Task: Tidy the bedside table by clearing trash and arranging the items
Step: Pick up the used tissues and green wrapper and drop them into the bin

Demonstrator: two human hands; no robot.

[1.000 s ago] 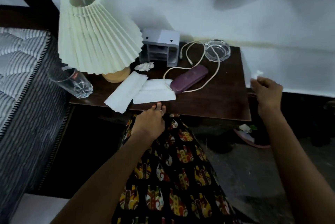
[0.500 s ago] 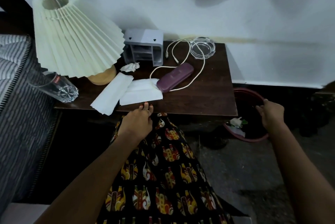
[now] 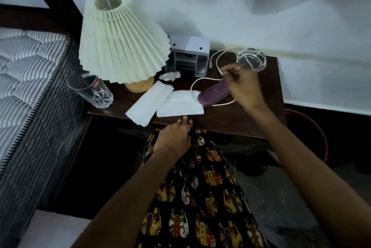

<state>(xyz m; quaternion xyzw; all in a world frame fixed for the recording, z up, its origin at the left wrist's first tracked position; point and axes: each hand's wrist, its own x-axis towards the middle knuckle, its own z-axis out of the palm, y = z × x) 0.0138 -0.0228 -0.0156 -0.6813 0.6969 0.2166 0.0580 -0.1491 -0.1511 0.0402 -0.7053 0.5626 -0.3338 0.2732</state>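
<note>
On the dark bedside table [image 3: 251,121] lie a crumpled tissue [image 3: 169,76], two flat white napkins [image 3: 149,103] [image 3: 179,105], a purple case [image 3: 210,96] and a looped white cable [image 3: 202,82]. My right hand [image 3: 243,85] hovers over the case, fingers spread and pointing at the cable's end, blurred, with nothing visible in it. My left hand [image 3: 174,137] rests with its fingertips on the table's front edge, just below the right napkin, holding nothing.
A pleated cream lamp [image 3: 120,43] stands at the table's left, with a drinking glass [image 3: 94,92] at the left corner. A grey mini drawer unit [image 3: 188,55] and a glass ashtray [image 3: 253,60] sit at the back. A red-rimmed bin [image 3: 319,133] is on the floor right; a mattress [image 3: 30,87] is left.
My right hand held a bit of tissue, went down to the bin on the floor, and has come back up over the table without it. The left hand stayed put.
</note>
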